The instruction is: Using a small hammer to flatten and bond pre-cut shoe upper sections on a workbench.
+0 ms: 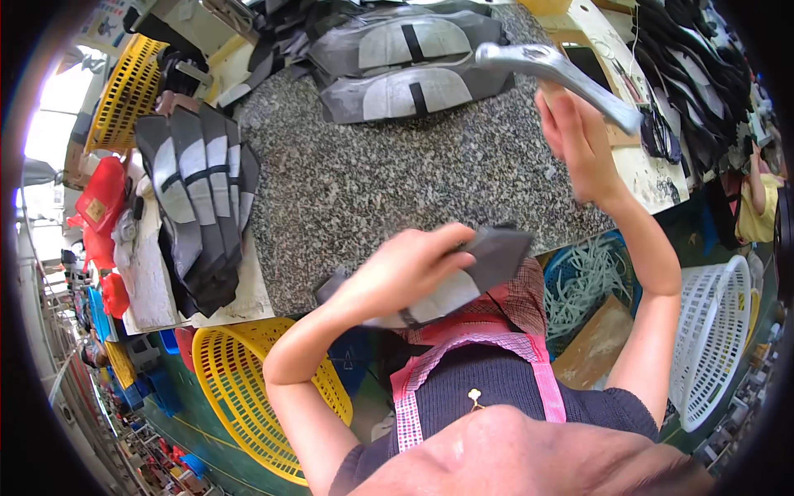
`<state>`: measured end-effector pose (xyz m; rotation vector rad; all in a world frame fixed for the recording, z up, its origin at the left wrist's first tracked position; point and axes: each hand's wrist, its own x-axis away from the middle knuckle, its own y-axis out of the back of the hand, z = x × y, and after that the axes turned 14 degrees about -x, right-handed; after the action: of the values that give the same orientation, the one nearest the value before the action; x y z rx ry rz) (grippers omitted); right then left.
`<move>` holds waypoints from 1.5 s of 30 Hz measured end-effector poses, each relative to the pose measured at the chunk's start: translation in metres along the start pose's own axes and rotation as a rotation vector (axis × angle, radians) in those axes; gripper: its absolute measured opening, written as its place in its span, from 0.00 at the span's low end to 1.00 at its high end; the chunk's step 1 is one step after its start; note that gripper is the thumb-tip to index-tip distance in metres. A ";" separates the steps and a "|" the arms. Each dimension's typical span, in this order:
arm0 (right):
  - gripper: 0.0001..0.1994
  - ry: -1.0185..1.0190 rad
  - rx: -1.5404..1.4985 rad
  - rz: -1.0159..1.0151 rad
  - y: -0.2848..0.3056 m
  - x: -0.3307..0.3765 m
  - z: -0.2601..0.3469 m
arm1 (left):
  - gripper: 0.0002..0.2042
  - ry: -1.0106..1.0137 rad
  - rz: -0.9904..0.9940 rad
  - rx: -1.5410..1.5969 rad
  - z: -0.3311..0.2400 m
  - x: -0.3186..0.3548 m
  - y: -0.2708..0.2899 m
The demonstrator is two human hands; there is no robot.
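Observation:
At the near edge of the speckled stone slab (347, 182), my left hand (409, 269) is closed on a dark grey curved panel (500, 255) with a pale grey patch. Its fingers lie over the panel's upper side, and my wrist hides part of its left end. My right hand (583, 145) is raised over the slab's right side, wrapped around the handle of a hammer (571, 78). The hammer's shiny metal head is up, apart from the panel. Similar panels (405, 66) lie stacked at the slab's far edge, each with a black strip across its patch.
More panels (198, 186) fan out at the slab's left. Dark curved pieces (686, 74) are heaped at the far right. Yellow baskets (236, 364) and a white basket (711, 343) stand below the table, beside a blue basket of pale strips (591, 277). A phone (585, 66) lies behind the hammer.

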<state>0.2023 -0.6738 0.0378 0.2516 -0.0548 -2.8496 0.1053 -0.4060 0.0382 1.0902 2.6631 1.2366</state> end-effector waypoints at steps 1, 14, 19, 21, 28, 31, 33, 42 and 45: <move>0.25 -0.021 0.007 0.002 -0.002 0.016 0.010 | 0.12 0.000 0.009 0.020 0.005 -0.009 -0.016; 0.12 -0.556 0.291 0.274 -0.003 0.106 0.032 | 0.14 -0.096 -0.169 -0.116 0.005 -0.067 -0.018; 0.09 -0.321 0.285 0.308 0.004 0.113 0.025 | 0.07 -0.174 -0.228 -0.223 0.008 -0.075 -0.019; 0.09 -0.472 0.264 0.321 0.012 0.101 0.031 | 0.06 -0.288 -0.283 -0.289 0.015 -0.077 -0.022; 0.19 -0.537 0.353 0.326 0.009 0.091 0.038 | 0.12 -0.596 -0.444 -0.684 0.017 -0.071 -0.027; 0.07 -0.426 0.337 0.382 0.011 0.093 0.023 | 0.12 -0.579 -0.437 -0.692 0.017 -0.069 -0.028; 0.07 -0.336 0.307 0.291 0.006 0.092 0.035 | 0.13 -0.548 -0.428 -0.671 0.019 -0.067 -0.029; 0.11 -0.458 0.339 0.344 0.005 0.090 0.020 | 0.06 -0.237 -0.410 -0.248 0.022 -0.053 -0.037; 0.16 -0.314 0.234 0.330 0.007 0.096 0.020 | 0.10 -0.345 -0.404 -0.393 0.017 -0.044 -0.040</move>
<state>0.1095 -0.7067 0.0418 -0.1499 -0.4509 -2.5228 0.1202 -0.4384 -0.0122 0.6032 2.1202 1.2708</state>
